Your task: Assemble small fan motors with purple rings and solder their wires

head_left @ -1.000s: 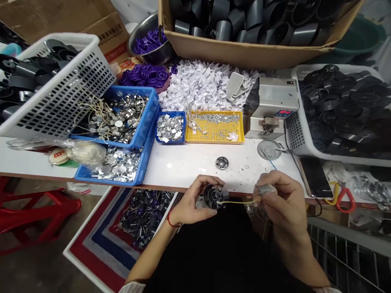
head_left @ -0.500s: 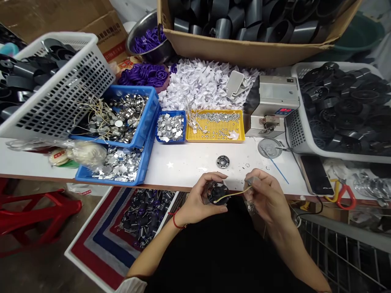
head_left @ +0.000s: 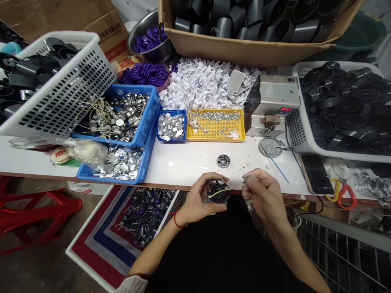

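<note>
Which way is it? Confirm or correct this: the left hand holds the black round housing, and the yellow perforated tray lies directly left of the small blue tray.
The tray side is wrong: in the head view, the yellow perforated tray lies directly right of the small blue tray. The left hand does hold the black round housing.

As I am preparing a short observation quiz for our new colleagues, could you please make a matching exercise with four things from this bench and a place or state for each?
Things:
1. Steel bowl
2. Dark round part
3. Phone
4. Yellow tray

Places or states:
A. lying dark face up
B. containing small silvery pieces
C. containing purple parts
D. held in the left hand

Right pairs: 1-C, 2-D, 3-A, 4-B
</note>
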`<state>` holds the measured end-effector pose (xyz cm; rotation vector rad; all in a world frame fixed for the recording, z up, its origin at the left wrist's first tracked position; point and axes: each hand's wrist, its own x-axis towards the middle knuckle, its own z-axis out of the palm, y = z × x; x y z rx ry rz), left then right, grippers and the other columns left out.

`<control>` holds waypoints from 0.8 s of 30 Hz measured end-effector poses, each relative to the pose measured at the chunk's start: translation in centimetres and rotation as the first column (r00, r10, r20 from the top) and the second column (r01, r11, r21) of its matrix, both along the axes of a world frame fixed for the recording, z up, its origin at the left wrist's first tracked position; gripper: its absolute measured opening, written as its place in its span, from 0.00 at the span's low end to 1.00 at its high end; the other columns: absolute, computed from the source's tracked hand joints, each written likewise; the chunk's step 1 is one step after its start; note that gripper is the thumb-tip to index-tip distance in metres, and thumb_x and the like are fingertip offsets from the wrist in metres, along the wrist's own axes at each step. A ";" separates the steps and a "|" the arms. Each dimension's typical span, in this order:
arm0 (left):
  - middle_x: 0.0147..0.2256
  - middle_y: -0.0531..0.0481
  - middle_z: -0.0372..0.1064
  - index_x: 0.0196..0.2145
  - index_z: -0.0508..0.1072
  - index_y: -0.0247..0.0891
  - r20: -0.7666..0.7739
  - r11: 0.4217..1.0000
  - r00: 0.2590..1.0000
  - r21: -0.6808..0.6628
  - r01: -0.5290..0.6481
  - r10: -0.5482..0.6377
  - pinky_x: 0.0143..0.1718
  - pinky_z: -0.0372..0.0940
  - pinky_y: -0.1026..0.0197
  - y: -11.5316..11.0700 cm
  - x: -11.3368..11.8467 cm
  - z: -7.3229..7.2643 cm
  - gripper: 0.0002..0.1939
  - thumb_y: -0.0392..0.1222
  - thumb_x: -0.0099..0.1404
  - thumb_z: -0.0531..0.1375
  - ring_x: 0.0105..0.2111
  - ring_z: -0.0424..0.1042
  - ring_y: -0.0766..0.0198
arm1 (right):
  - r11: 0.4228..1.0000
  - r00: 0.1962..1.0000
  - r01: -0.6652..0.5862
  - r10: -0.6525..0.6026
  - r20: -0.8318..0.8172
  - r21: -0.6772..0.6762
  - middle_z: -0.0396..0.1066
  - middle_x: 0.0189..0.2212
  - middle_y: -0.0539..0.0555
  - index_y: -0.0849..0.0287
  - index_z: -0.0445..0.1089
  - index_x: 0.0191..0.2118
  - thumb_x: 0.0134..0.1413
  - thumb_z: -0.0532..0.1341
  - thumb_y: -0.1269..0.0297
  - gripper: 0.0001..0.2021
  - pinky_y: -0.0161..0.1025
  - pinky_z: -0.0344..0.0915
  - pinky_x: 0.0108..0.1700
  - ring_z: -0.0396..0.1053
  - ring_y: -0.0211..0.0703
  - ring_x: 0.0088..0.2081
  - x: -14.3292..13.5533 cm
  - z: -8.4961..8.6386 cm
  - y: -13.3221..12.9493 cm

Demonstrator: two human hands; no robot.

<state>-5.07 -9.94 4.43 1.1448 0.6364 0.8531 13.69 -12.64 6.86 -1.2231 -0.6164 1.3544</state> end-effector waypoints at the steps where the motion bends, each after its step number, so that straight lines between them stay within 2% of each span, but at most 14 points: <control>1: 0.51 0.43 0.67 0.51 0.68 0.42 0.005 1.000 1.000 -0.005 0.021 -0.021 0.48 0.69 0.54 0.0 -0.1 0.1 0.31 0.38 0.51 0.72 0.46 0.72 0.56 | 1.000 0.999 0.006 -0.008 0.053 0.029 0.68 0.16 0.46 0.59 0.73 0.31 0.46 0.70 0.58 0.11 0.28 0.63 0.20 0.65 0.31 0.18 0.1 -0.1 -0.1; 5: 0.50 0.42 0.66 0.50 0.73 0.40 -0.035 0.998 0.999 0.055 0.032 -0.031 0.49 0.69 0.54 0.2 -0.3 0.2 0.32 0.47 0.47 0.73 0.50 0.70 0.51 | 0.992 0.969 0.004 -0.037 0.246 0.130 0.71 0.20 0.46 0.56 0.75 0.35 0.48 0.70 0.64 0.07 0.29 0.66 0.24 0.68 0.33 0.21 1.0 -0.2 -0.6; 8: 0.47 0.43 0.69 0.51 0.72 0.39 -0.045 0.999 0.998 0.014 0.038 -0.037 0.46 0.70 0.55 0.2 -0.4 0.2 0.34 0.51 0.48 0.73 0.45 0.72 0.54 | 0.986 0.924 -0.008 -0.055 0.378 0.164 0.73 0.24 0.48 0.55 0.76 0.35 0.48 0.69 0.66 0.07 0.30 0.67 0.27 0.68 0.33 0.24 1.6 0.1 -0.8; 10: 0.46 0.42 0.71 0.52 0.70 0.38 -0.076 0.999 0.996 -0.011 0.037 -0.038 0.47 0.70 0.54 0.1 -0.4 0.2 0.36 0.52 0.48 0.73 0.45 0.73 0.53 | 0.982 0.887 -0.025 -0.065 0.457 0.189 0.74 0.28 0.49 0.54 0.76 0.35 0.47 0.70 0.67 0.07 0.31 0.67 0.28 0.69 0.34 0.27 1.7 0.4 -1.0; 12: 0.47 0.42 0.72 0.52 0.69 0.38 -0.187 1.000 0.982 0.021 0.018 -0.014 0.47 0.70 0.54 0.0 -0.4 0.3 0.36 0.52 0.48 0.73 0.46 0.74 0.53 | 0.973 0.850 -0.073 -0.053 0.524 0.217 0.73 0.28 0.49 0.53 0.77 0.36 0.45 0.70 0.67 0.09 0.31 0.66 0.28 0.68 0.35 0.27 1.4 0.7 -1.1; 14: 0.48 0.42 0.72 0.51 0.69 0.39 -0.372 0.983 0.926 0.185 0.002 0.068 0.50 0.69 0.51 0.0 -0.3 0.5 0.32 0.51 0.50 0.72 0.49 0.73 0.52 | 0.966 0.809 -0.138 -0.017 0.588 0.218 0.71 0.25 0.48 0.52 0.78 0.36 0.44 0.71 0.67 0.10 0.32 0.64 0.26 0.65 0.34 0.25 0.5 0.8 -1.1; 15: 0.49 0.42 0.72 0.50 0.69 0.40 -0.458 0.950 0.878 0.311 0.012 0.139 0.53 0.67 0.48 0.1 -0.2 0.6 0.30 0.51 0.52 0.71 0.50 0.71 0.52 | 0.967 0.789 -0.161 0.007 0.614 0.195 0.70 0.23 0.47 0.53 0.79 0.36 0.43 0.71 0.66 0.10 0.32 0.63 0.25 0.63 0.33 0.23 0.0 0.7 -1.1; 17: 0.49 0.44 0.72 0.51 0.69 0.42 -0.557 0.831 0.776 0.550 0.078 0.296 0.60 0.58 0.42 0.2 -0.2 0.6 0.27 0.51 0.55 0.69 0.51 0.70 0.54 | 0.982 0.774 -0.157 0.055 0.631 0.108 0.68 0.19 0.46 0.54 0.79 0.34 0.42 0.72 0.65 0.09 0.33 0.62 0.24 0.61 0.33 0.21 -1.1 0.3 -0.9; 19: 0.46 0.46 0.72 0.52 0.68 0.42 -0.583 0.711 0.706 0.684 0.161 0.401 0.63 0.52 0.39 0.2 -0.2 0.5 0.25 0.49 0.60 0.66 0.48 0.72 0.56 | 0.992 0.800 -0.124 0.104 0.591 -0.006 0.68 0.18 0.46 0.57 0.79 0.34 0.41 0.72 0.62 0.10 0.34 0.64 0.24 0.62 0.34 0.20 -1.8 -0.1 -0.8; 21: 0.44 0.47 0.73 0.54 0.66 0.42 -0.587 0.651 0.670 0.732 0.201 0.454 0.60 0.58 0.43 0.3 -0.3 0.2 0.23 0.47 0.63 0.64 0.45 0.73 0.58 | 0.983 0.839 -0.152 0.183 0.513 -0.103 0.72 0.21 0.49 0.58 0.79 0.38 0.41 0.72 0.59 0.15 0.36 0.68 0.27 0.67 0.37 0.23 -2.0 -0.4 -0.7; 24: 0.45 0.44 0.72 0.54 0.65 0.40 -0.566 0.621 0.666 0.760 0.193 0.485 0.46 0.69 0.54 0.4 -0.4 -0.1 0.23 0.47 0.63 0.63 0.44 0.73 0.59 | 0.959 0.847 -0.243 0.282 0.451 -0.142 0.77 0.30 0.53 0.57 0.78 0.42 0.48 0.67 0.55 0.16 0.40 0.70 0.33 0.73 0.42 0.29 -1.7 -0.6 -0.9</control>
